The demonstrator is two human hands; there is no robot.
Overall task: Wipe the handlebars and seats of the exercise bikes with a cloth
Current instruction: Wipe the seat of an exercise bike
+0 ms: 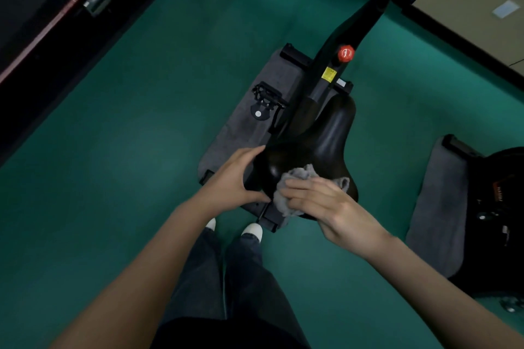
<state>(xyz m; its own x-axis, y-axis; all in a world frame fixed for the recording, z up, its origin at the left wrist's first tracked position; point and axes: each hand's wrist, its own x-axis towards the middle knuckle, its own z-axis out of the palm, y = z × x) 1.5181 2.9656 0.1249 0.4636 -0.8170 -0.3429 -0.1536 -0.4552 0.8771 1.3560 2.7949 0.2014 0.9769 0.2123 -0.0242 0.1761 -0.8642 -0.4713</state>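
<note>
Grey cloth (299, 173) under flat right hand (321, 204), left hand (232, 176) cupping seat (326, 136)

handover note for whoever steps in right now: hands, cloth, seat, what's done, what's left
Left hand: grips the left rear edge of the seat, steadying it.
Right hand: straight fingers press the grey cloth onto the rear of the seat.
Done: the seat wipe is under way at the rear; how much is already clean cannot be told.
Left: the rest of this seat toward its nose, this bike's handlebars (out of view), then the second bike on the right.
</note>
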